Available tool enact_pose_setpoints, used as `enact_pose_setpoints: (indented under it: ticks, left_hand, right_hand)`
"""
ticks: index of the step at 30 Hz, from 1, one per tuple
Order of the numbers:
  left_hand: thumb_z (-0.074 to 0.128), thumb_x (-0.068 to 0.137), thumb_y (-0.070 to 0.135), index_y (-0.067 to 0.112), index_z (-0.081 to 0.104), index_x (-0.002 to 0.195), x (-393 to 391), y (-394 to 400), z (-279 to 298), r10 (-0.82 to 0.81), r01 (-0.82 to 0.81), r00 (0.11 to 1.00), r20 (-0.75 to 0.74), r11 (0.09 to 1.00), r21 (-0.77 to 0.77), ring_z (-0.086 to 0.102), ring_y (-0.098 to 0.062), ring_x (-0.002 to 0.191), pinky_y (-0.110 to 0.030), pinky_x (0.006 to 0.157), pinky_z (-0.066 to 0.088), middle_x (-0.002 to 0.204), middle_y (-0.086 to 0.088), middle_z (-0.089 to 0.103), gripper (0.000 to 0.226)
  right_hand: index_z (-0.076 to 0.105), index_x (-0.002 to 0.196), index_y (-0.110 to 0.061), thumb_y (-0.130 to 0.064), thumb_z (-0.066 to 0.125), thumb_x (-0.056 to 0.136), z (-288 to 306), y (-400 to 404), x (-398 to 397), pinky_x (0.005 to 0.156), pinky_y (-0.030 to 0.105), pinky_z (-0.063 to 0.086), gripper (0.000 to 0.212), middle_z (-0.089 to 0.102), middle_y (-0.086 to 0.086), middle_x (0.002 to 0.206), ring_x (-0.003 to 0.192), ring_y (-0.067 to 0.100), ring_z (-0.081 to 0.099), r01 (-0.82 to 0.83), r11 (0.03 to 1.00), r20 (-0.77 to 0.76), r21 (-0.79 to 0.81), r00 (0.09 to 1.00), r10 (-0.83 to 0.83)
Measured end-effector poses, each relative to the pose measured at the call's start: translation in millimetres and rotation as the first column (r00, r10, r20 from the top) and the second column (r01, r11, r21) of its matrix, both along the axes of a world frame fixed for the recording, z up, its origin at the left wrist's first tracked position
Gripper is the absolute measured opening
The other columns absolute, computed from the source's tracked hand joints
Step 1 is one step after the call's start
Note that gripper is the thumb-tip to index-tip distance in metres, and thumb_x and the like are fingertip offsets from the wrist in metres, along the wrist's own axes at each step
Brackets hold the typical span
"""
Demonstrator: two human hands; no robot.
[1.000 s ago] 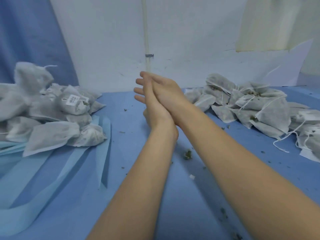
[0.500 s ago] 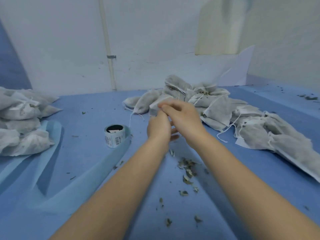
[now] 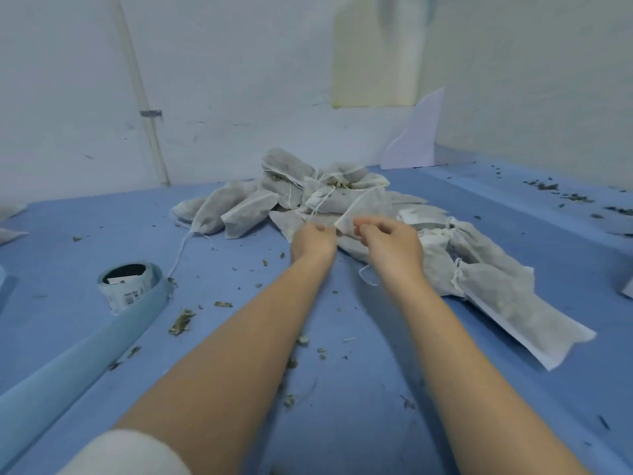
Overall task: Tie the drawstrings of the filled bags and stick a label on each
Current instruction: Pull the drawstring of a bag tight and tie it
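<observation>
On a blue table, seen from above and behind two bare forearms, both hands reach into a heap of filled grey fabric bags lying at the middle and right of the surface. The left hand has its fingers curled, apparently pinching a white drawstring that runs up to one bag in the heap. The right hand, just beside it, has its fingers bent and seems to pinch the corner of a bag, though blur hides the exact grip. Well to the left stands a roll of labels, with a pale blue backing strip trailing from it toward the near left edge. Bits of dried herb lie scattered over the table.
</observation>
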State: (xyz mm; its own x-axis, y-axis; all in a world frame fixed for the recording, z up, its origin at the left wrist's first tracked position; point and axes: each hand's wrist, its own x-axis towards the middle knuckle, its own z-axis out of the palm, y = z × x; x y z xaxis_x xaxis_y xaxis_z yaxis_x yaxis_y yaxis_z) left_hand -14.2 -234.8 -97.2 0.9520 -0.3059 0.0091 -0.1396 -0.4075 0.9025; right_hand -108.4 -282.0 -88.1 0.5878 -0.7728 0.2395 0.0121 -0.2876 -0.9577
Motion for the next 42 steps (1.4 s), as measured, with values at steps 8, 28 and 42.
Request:
enact_pose_setpoints:
  ticks: [8, 28, 42]
  left_hand:
    - [0.052, 0.090, 0.026, 0.030, 0.068, 0.100, 4, -17, -7, 0.063, -0.061, 0.995, 0.083, 0.998, -0.021, 0.041, -0.018, 0.106, -0.034, 0.099, 0.036, 0.106, 0.003, 0.068, 0.019]
    - [0.033, 0.092, -0.001, -0.003, 0.055, 0.111, -8, 113, 8, 0.072, -0.230, 0.925, -0.372, 0.886, -0.402, 0.063, -0.030, 0.064, -0.042, 0.058, 0.056, 0.086, -0.017, 0.064, 0.029]
    - [0.034, 0.089, 0.002, 0.015, 0.047, 0.107, 1, 137, -3, 0.216, -0.203, 0.972, 0.093, 0.970, -0.133, 0.053, -0.024, 0.100, -0.035, 0.083, 0.043, 0.114, -0.003, 0.058, 0.026]
  right_hand:
    - [0.071, 0.080, -0.026, -0.011, 0.055, 0.086, -7, -5, 9, 0.095, 0.034, 0.049, 0.023, 0.073, -0.005, 0.093, 0.097, 0.015, 0.066, -0.040, 0.999, -0.078, -0.036, 0.996, 0.037]
    - [0.055, 0.130, -0.015, -0.012, 0.051, 0.095, -11, 17, 0, 0.098, 0.017, 0.035, 0.035, 0.053, -0.002, 0.131, 0.115, 0.011, 0.049, -0.199, 0.834, -0.173, -0.514, 0.977, 0.127]
    - [0.065, 0.089, -0.025, -0.049, 0.058, 0.089, -20, 25, 2, 0.061, 0.016, 0.040, 0.025, 0.066, 0.007, 0.084, 0.067, 0.007, 0.054, -0.319, 0.898, -0.270, -0.303, 0.933, 0.240]
